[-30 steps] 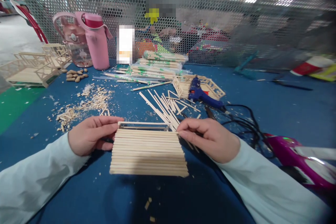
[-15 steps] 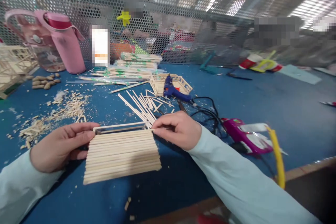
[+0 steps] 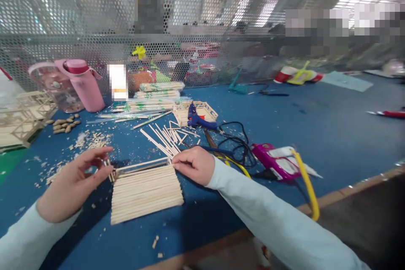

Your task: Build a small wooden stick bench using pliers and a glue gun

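Observation:
A panel of wooden sticks laid side by side [image 3: 147, 192] is in front of me, with a narrow raised stick frame [image 3: 142, 163] along its far edge. My left hand [image 3: 76, 181] is at the far left corner, thumb and a curled finger against short stick pieces [image 3: 110, 171] there, index finger raised apart. At the far right corner, my right hand [image 3: 196, 164] pinches the end of the frame between thumb and fingertips. Loose sticks [image 3: 163, 139] lie just beyond the panel.
A blue glue gun [image 3: 202, 121] rests by a small stick tray [image 3: 210, 109]. Right of my hand are black cable [image 3: 243, 139] and a purple-white tool [image 3: 275, 162]. Bagged sticks [image 3: 158, 95], peanuts [image 3: 66, 124], a pink bottle [image 3: 85, 88] and stick scraps [image 3: 98, 139] lie left and behind.
The view has tilted up and shifted slightly. My left index finger has lifted from the frame, uncovering short stick pieces at the corner. My right hand still pinches the right end.

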`<state>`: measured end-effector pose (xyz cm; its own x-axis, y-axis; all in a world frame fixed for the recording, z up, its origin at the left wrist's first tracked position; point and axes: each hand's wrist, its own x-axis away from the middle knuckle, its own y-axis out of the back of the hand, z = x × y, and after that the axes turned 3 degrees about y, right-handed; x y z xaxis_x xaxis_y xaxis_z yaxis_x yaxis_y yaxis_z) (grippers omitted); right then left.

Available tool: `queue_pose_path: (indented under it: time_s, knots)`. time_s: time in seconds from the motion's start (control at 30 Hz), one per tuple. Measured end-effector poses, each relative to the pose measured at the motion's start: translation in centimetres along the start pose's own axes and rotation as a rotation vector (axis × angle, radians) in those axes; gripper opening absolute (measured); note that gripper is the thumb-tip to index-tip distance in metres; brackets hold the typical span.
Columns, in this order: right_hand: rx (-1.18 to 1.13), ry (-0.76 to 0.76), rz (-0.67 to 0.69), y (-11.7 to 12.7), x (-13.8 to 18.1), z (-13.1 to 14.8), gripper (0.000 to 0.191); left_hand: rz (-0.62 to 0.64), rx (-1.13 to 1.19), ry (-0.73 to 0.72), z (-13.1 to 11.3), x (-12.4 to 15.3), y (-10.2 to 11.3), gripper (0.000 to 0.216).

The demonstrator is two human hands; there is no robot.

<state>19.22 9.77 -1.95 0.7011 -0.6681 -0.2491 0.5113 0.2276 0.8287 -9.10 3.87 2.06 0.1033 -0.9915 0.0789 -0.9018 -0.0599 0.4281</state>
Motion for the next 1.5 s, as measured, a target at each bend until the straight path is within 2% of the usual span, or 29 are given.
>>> queue_pose_path:
  time_s: [0.07, 0.13, 0.17, 0.23, 0.33, 0.47, 0.67, 0.77, 0.87, 0.93, 0.97, 1.03, 1.1, 1.13, 1.2, 1.3, 1.4, 1.43, 1.5]
  knots:
    - [0.013, 0.015, -0.002, -0.1, 0.0, -0.1, 0.021, -0.002, -0.101, -0.072, -2.3, -0.3, 0.4, 0.045]
    - [0.029, 0.051, -0.021, -0.1, -0.1, -0.1, 0.021, 0.032, -0.248, -0.155, -4.2, -0.8, -0.3, 0.034]
    - [0.034, 0.075, -0.047, -0.1, 0.0, -0.1, 0.022, 0.051, -0.33, -0.249, -4.8, -1.1, -1.1, 0.027]
    - [0.048, 0.12, -0.124, 0.2, 0.0, 0.2, 0.023, 0.18, -0.481, -0.444, -5.6, -1.6, -3.4, 0.024]
    - [0.098, 0.15, -0.224, 0.7, 0.1, 0.7, 0.024, 0.308, -0.681, -0.615, -5.8, -1.9, -6.9, 0.025]
    - [0.169, 0.172, -0.276, 0.8, 0.3, 1.3, 0.027, 0.336, -0.786, -0.633, -5.9, -1.8, -9.0, 0.03]
    - [0.185, 0.197, -0.313, 0.1, 0.2, 1.5, 0.028, 0.316, -0.86, -0.606, -6.0, -1.5, -9.3, 0.032]
    - [0.166, 0.189, -0.31, 1.1, 0.4, 1.7, 0.026, 0.262, -0.89, -0.645, -6.0, -1.3, -9.2, 0.033]
    - [0.095, 0.072, -0.427, 3.6, 1.2, 1.6, 0.025, 0.197, -0.852, -0.67, -6.1, -1.3, -8.4, 0.033]
    - [0.124, -0.122, -0.518, 5.1, 2.1, 1.5, 0.028, 0.145, -0.791, -0.667, -6.1, -1.4, -7.4, 0.033]
    - [0.19, -0.239, -0.477, 5.5, 2.7, 1.5, 0.027, 0.123, -0.755, -0.66, -6.0, -1.4, -6.9, 0.032]
    - [0.35, -0.426, -0.218, 5.4, 3.6, 1.7, 0.024, 0.091, -0.685, -0.636, -5.7, -1.4, -6.0, 0.032]
    - [0.45, -0.487, 0.09, 4.3, 4.3, 2.2, 0.024, 0.086, -0.631, -0.618, -5.3, -1.3, -5.4, 0.031]
    - [0.488, -0.49, 0.168, 3.6, 4.4, 2.4, 0.022, 0.092, -0.615, -0.616, -5.1, -1.2, -5.3, 0.03]
    - [0.553, -0.495, 0.23, 2.4, 4.5, 2.9, 0.017, 0.108, -0.589, -0.636, -4.9, -1.0, -5.2, 0.03]
    - [0.649, -0.578, 0.222, 2.0, 4.2, 3.6, 0.017, 0.108, -0.509, -0.715, -4.9, -1.0, -5.2, 0.027]
    - [0.725, -0.697, 0.146, 3.4, 4.0, 4.2, 0.022, 0.079, -0.376, -0.803, -5.1, -1.0, -5.0, 0.026]
    - [0.728, -0.717, 0.072, 4.1, 3.9, 4.4, 0.023, 0.069, -0.338, -0.816, -5.2, -1.0, -4.9, 0.025]
    - [0.624, -0.673, -0.167, 5.5, 3.5, 5.0, 0.022, 0.052, -0.279, -0.811, -5.4, -0.9, -4.7, 0.023]
